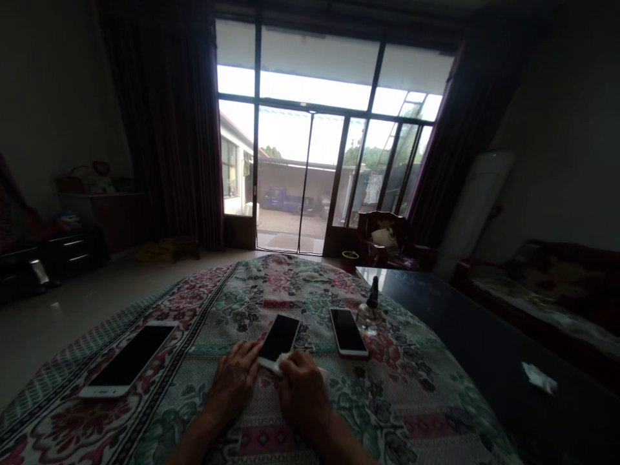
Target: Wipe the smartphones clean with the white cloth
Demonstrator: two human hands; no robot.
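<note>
1. Head cam, only one view here. My left hand [232, 381] sits low and center, forearm coming up from the bottom edge, fingers curled against the lower left side of a black-screened smartphone [279, 339]. I'm gripping the phone, not just resting on it.
2. My right hand [303, 394] is right beside the left, knuckles up and fingers bent down, clenched on a white tissue [285, 365] and pressing it to the phone's bottom end.
3. That phone is between my hands on a floral quilted cloth [271, 284], screen up, slightly angled.
4. Just past my right hand lies a pink-edged smartphone [347, 331], with a small glass bottle [369, 316] with a black cap beside it. Well off to my left is a larger white smartphone [128, 358].
5. To the right, a crumpled tissue [539, 378] sits on a dark tabletop [484, 342]. Straight ahead is a glass door [283, 174] between dark curtains [165, 129], and an armchair [387, 239] stands near it.
</note>
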